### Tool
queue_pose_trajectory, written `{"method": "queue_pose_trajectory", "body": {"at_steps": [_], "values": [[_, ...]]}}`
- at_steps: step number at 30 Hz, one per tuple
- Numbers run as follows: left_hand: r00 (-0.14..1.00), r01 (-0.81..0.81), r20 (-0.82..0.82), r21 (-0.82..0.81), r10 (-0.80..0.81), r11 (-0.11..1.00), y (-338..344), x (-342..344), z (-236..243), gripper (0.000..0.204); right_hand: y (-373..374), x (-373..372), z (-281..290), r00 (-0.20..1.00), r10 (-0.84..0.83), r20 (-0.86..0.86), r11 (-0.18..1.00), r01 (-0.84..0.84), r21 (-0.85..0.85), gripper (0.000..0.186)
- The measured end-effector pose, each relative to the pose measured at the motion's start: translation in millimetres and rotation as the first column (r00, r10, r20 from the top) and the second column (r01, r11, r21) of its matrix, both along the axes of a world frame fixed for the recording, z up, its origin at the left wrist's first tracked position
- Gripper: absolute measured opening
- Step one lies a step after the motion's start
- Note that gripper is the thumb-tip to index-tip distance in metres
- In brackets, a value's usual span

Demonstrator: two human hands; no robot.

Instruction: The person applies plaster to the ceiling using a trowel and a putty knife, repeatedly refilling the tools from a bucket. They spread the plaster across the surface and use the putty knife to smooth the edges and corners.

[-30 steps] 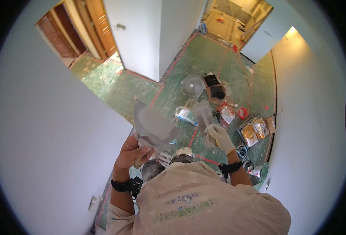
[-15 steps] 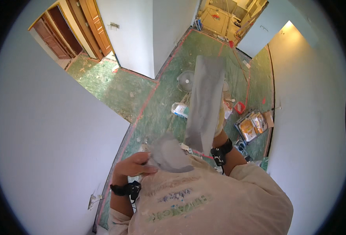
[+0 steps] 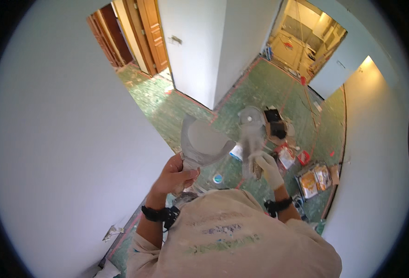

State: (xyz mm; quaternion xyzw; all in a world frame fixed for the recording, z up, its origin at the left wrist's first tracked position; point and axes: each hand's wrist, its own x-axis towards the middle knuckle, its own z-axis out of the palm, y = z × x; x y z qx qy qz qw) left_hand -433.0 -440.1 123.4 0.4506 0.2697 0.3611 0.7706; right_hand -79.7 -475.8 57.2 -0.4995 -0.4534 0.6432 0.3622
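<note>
My left hand (image 3: pixel 173 177) is closed on the near edge of a grey, rounded palette (image 3: pixel 207 137). A smooth pale-grey layer, like plaster, covers its middle. To the right, my right hand (image 3: pixel 270 169), in a whitish glove, is wrapped round the handle of a plastering trowel (image 3: pixel 250 144). Its long grey blade points away from me and is smeared by motion. The palette and the trowel are apart, both held in front of my chest above the floor.
Green sheeting (image 3: pixel 241 88) with red tape lines covers the floor. Ahead stands a grey bucket (image 3: pixel 250 116) beside an open carton (image 3: pixel 276 127). Bags in a crate (image 3: pixel 313 181) lie at the right wall. A white wall (image 3: pixel 74 139) runs close on my left; its corner juts forward.
The trowel has swung down from near the camera, its blade now lower and farther away. My left hand has raised the palette forward. The view has shifted left.
</note>
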Motion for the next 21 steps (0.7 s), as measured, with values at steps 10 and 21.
{"method": "queue_pose_trajectory", "body": {"at_steps": [10, 21], "values": [[0.891, -0.118, -0.147, 0.839, 0.430, 0.532, 30.7, -22.5, 51.5, 0.036, 59.0, -109.6, 88.8, 0.742, -0.397, 0.540, 0.295, -0.454, 0.841, 0.049], [0.423, 0.391, -0.518, 0.845, 0.744, 0.365, 97.0, -91.2, 79.4, 0.066, 111.6, -143.1, 122.9, 0.456, -0.280, 0.845, 0.185, -0.838, 0.514, 0.039]]}}
